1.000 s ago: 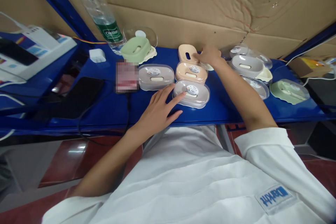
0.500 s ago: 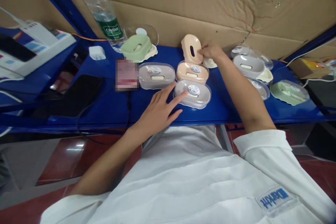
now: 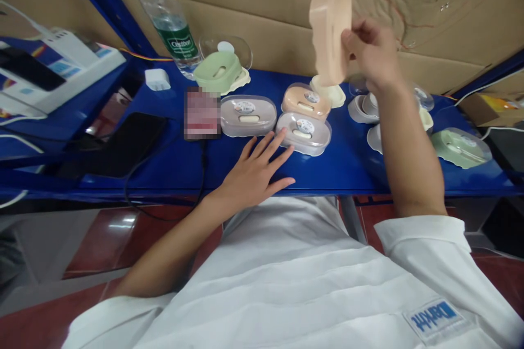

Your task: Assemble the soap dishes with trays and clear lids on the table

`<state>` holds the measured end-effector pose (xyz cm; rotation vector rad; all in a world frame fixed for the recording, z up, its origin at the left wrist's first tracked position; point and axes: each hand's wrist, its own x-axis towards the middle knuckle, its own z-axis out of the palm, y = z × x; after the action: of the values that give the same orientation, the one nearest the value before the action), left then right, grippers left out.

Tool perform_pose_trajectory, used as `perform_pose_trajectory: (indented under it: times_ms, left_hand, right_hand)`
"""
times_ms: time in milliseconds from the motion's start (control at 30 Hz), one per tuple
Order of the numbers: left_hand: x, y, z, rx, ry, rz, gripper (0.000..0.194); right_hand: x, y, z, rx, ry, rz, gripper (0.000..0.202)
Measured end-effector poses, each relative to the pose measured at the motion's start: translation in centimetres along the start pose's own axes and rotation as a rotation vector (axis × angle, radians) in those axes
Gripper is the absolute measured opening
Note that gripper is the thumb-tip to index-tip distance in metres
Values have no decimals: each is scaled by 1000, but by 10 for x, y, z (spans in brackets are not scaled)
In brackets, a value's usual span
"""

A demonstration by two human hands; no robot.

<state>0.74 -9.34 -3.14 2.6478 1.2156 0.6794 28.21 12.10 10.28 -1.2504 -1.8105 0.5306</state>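
Note:
My right hand (image 3: pixel 370 52) grips a peach plastic box (image 3: pixel 329 35) by its right side, holding it on edge above the back of the blue table. My left hand (image 3: pixel 260 169) lies with spread fingers, its fingertips at the near edge of a grey lidded box (image 3: pixel 303 133). Behind that box is a peach lidded box (image 3: pixel 307 101), and a cream piece (image 3: pixel 329 91) lies at its back right. Another grey lidded box (image 3: pixel 248 115) sits to the left. An open green box (image 3: pixel 218 72) stands farther back.
A water bottle (image 3: pixel 174 35) and a white adapter (image 3: pixel 157 79) stand at the back left, near a dark phone-like slab (image 3: pixel 133 144) and a cable. To the right are several grey boxes (image 3: pixel 362 109), partly behind my forearm, and a green lidded box (image 3: pixel 460 147). Cardboard (image 3: pixel 254 0) backs the table.
My right hand has lifted the peach box up from the table and to the right, uncovering the cream piece. My left hand's fingers have spread wider. The view has shifted slightly.

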Motion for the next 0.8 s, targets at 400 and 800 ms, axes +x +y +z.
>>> perform_pose_trajectory:
  times_ms: [400,800]
  left_hand:
    - [-11,-4,-17,-232,173,301,65]
    - [-6,-3,-13,-155,-70,253,41]
  right_hand:
    - [-180,-46,22,-305,-509,-445,35]
    - [-105,40,16,-393,-66,-210,50]
